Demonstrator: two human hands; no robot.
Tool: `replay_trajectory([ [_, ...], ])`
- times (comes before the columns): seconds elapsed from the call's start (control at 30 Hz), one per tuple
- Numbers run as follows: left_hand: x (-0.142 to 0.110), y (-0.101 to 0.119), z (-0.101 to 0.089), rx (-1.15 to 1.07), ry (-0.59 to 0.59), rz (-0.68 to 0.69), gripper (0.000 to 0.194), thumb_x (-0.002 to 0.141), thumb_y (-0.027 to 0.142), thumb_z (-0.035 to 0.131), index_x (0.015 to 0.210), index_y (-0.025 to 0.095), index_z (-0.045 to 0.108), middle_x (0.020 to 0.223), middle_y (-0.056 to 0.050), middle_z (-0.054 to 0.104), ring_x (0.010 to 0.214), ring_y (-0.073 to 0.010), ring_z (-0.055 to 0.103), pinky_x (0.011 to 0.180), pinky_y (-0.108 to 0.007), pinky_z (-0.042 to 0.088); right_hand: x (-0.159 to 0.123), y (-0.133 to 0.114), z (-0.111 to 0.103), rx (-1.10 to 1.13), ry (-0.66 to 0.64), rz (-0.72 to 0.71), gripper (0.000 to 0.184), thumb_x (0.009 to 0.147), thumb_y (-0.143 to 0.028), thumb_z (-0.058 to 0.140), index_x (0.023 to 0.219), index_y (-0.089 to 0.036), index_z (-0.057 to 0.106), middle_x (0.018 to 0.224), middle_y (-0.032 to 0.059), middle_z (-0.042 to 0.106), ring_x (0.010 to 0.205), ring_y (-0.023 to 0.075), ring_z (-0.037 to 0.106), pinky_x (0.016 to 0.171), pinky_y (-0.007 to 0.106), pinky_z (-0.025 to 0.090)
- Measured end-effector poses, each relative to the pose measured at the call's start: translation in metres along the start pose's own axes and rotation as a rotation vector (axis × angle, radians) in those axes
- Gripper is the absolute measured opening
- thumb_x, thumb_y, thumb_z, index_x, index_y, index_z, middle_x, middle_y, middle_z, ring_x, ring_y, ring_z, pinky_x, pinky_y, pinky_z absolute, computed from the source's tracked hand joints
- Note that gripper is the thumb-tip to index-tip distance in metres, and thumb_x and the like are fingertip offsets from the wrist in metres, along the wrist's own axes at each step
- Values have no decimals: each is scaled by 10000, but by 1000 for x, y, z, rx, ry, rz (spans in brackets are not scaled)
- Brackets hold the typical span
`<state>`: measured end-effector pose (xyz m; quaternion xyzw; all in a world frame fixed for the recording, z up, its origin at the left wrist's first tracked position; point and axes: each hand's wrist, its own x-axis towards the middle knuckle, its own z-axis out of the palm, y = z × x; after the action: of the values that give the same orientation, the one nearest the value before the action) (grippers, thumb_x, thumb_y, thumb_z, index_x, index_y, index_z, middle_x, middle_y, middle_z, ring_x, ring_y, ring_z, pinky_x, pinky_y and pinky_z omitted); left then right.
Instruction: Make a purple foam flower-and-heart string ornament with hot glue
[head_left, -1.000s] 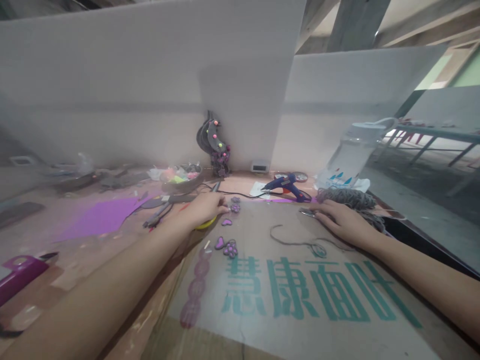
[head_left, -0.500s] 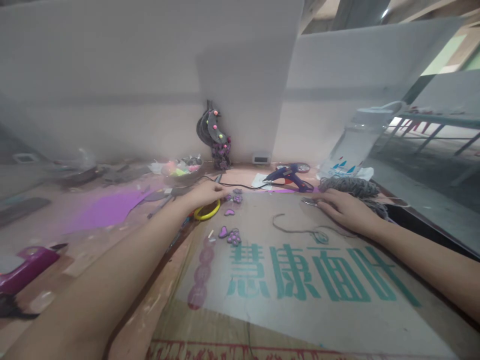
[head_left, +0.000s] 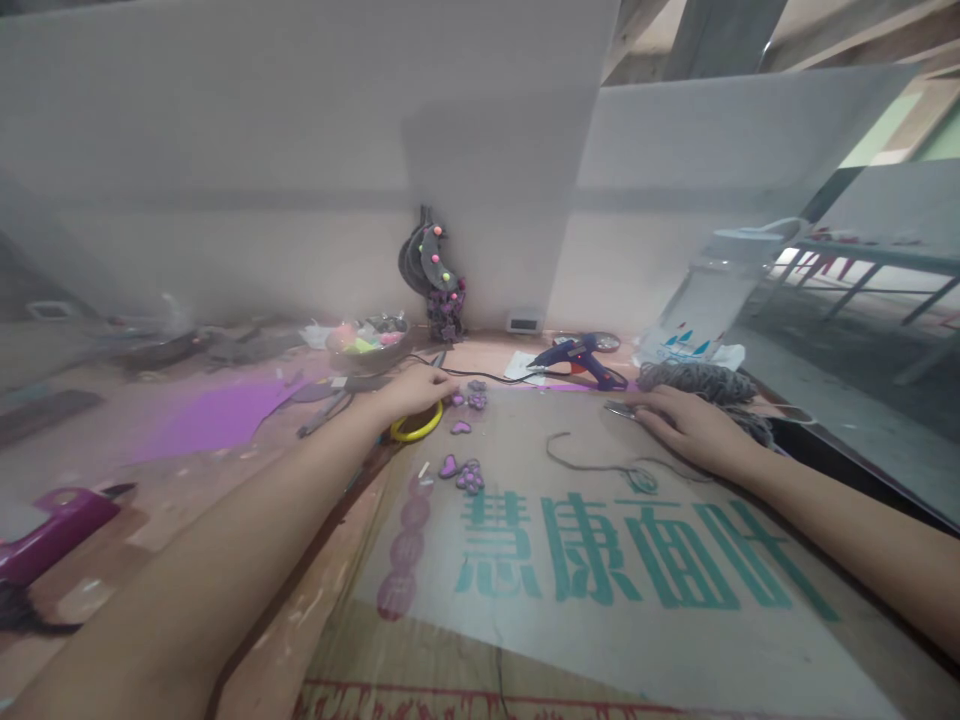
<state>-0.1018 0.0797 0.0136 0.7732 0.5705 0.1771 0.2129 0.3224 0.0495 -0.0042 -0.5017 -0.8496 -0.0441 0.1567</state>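
My left hand (head_left: 416,392) rests at the board's far left edge, fingers bunched together by a small purple heart-like piece (head_left: 457,400); whatever is in the fingertips is hidden. Just beyond lies a purple flower piece (head_left: 477,402) with a grey outline. Nearer to me are a purple heart (head_left: 460,427), another heart (head_left: 448,466) and a larger flower (head_left: 470,477). A yellow ring (head_left: 416,428) sits under my left wrist. My right hand (head_left: 686,425) is closed over a small metal tool (head_left: 619,409), its silver tip sticking out to the left. Loose grey yarn (head_left: 592,466) curls between the hands.
A blue glue gun (head_left: 577,355) lies at the back, its cord running left. Grey yarn skein (head_left: 697,382) and a clear bottle (head_left: 705,295) stand right. A decorated grey crescent (head_left: 433,262) leans on the wall. Left are purple sheet (head_left: 217,415) and a magenta tool (head_left: 56,530).
The view has shifted slightly, so everything sits a little lower in the picture. Both hands keep almost the same place and pose.
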Motion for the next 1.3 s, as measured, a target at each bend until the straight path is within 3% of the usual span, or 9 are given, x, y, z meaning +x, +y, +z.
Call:
replay_trajectory([
  [0.13,1,-1,-1,-7,-8,6,546,864,617,441,885,184,773,662,-18,638,557,-149,501,517,-250,311,0,0,0,-2,17,-10,492,979,-453,359,1212,-186,701,997,134,689,899,294,655,823,455,523],
  [0.37,-1,2,-1,-37,-33,14,400,749,546,626,843,182,763,716,-7,676,650,-162,564,580,-238,359,0,3,2,2,3,-6,476,987,-449,356,1197,-192,698,1062,138,685,951,295,653,872,464,514],
  [0.67,-2,3,-2,-28,15,-28,427,783,539,585,942,200,790,709,-13,699,607,-159,552,535,-242,340,0,1,1,-11,-1,-5,499,985,-465,340,1214,-196,693,1027,132,678,928,292,652,851,454,518],
  [0.97,-3,6,-5,10,2,-6,501,810,599,540,899,180,801,709,-26,724,613,-165,577,544,-240,369,0,2,1,-15,5,-20,484,985,-441,348,1216,-193,694,1014,128,683,919,289,655,850,439,511],
  [1.13,-4,10,-4,51,-26,19,359,746,498,654,842,175,777,750,-15,733,720,-181,623,613,-225,402,-1,7,5,-19,14,-35,479,991,-441,354,1252,-200,675,1042,124,679,929,293,655,843,444,509],
  [1.3,-4,14,-4,123,-4,4,308,805,442,603,822,174,754,740,-27,729,700,-183,629,614,-234,409,0,8,6,-19,15,-38,493,988,-443,358,1247,-173,680,1025,135,673,938,302,648,854,455,504],
])
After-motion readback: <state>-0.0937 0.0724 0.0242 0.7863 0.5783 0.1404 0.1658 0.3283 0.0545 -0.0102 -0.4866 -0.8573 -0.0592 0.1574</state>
